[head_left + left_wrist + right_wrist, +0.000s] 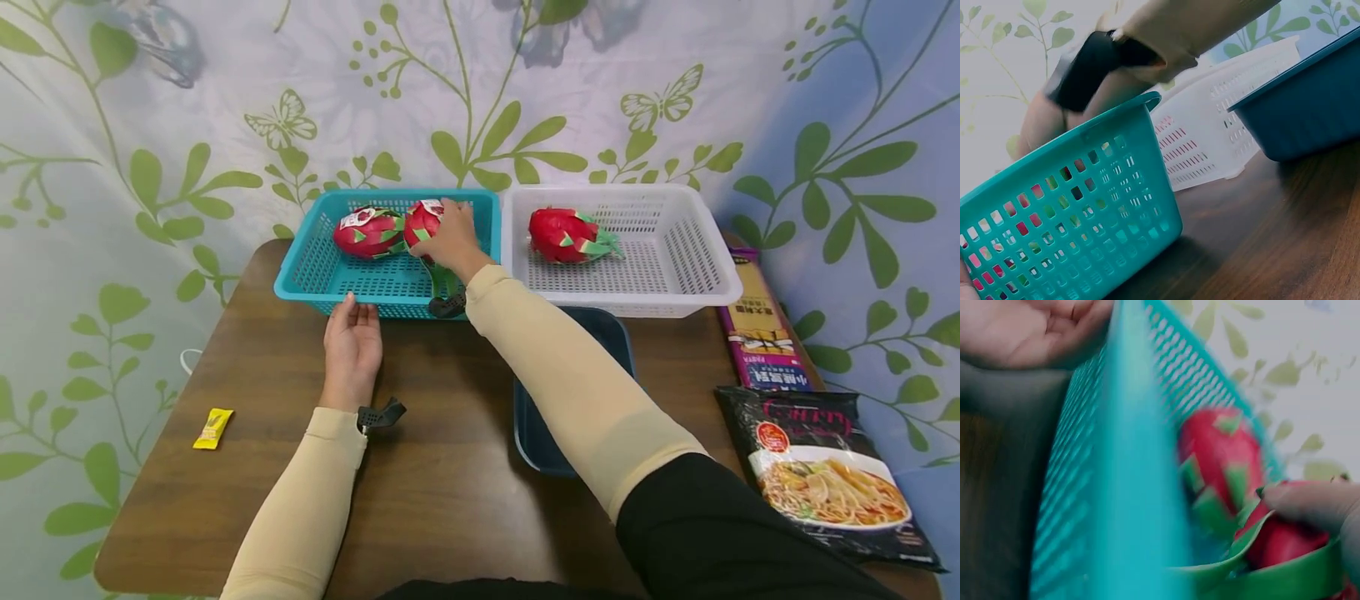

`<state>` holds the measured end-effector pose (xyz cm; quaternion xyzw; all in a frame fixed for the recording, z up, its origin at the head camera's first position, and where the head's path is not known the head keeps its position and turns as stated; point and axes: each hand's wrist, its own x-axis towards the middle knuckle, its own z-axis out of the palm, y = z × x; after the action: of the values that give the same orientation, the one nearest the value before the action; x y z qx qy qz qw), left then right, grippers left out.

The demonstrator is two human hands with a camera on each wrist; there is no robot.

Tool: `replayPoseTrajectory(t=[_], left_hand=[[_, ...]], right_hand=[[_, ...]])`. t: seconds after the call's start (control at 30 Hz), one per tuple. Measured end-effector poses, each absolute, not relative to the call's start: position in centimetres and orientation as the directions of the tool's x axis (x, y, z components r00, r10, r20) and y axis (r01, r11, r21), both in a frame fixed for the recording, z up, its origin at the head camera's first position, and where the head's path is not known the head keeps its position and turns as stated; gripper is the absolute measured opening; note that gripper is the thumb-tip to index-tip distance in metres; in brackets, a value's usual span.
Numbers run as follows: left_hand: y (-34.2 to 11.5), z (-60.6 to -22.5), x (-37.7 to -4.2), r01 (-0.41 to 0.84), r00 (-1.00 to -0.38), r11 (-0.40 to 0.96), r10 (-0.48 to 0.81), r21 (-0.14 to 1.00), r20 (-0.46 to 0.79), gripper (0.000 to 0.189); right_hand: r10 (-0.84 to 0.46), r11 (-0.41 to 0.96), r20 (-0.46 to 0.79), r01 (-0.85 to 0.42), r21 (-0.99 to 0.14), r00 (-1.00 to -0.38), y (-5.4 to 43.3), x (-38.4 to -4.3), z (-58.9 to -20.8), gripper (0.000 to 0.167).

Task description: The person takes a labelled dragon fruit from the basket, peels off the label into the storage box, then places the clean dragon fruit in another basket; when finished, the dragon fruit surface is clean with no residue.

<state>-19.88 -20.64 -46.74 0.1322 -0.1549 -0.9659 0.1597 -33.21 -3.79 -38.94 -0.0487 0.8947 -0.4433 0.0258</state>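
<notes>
My right hand [454,240] reaches into the teal basket [300,290] and grips a dragon fruit [423,220] with a white label on top. In the right wrist view, the thumb [1310,501] lies over its red skin, and green leaf tips curl below. Another labelled dragon fruit [366,234] lies to its left in the same basket. Palm up, my left hand [354,348] is at the basket's front wall, fingertips right at the rim. A third dragon fruit [561,236] lies in the white basket [716,283] to the right.
A dark blue bin [531,433] sits in front of the white basket, partly hidden under my right forearm. At the right edge lie a purple pasta packet [765,333] and a black noodle bag [825,475]. A small yellow packet [213,428] lies at left.
</notes>
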Motion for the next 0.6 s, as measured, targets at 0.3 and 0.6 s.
replayPoseTrajectory(t=[0.3, 0.6], left_hand=[[-20.5, -46.6, -19.7, 0.261, -0.917, -0.906, -0.341, 0.333, -0.209, 0.008], [-21.4, -46.6, -19.3, 0.148, -0.944, -0.870, -0.267, 0.471, -0.196, 0.047]], right_hand=[[-0.598, 0.233, 0.245, -0.458, -0.858, -0.763, -1.2, -29.0, -31.7, 0.102], [-0.930, -0.025, 0.251, -0.635, -0.772, -0.268, 1.9, -23.3, -34.2, 0.096]])
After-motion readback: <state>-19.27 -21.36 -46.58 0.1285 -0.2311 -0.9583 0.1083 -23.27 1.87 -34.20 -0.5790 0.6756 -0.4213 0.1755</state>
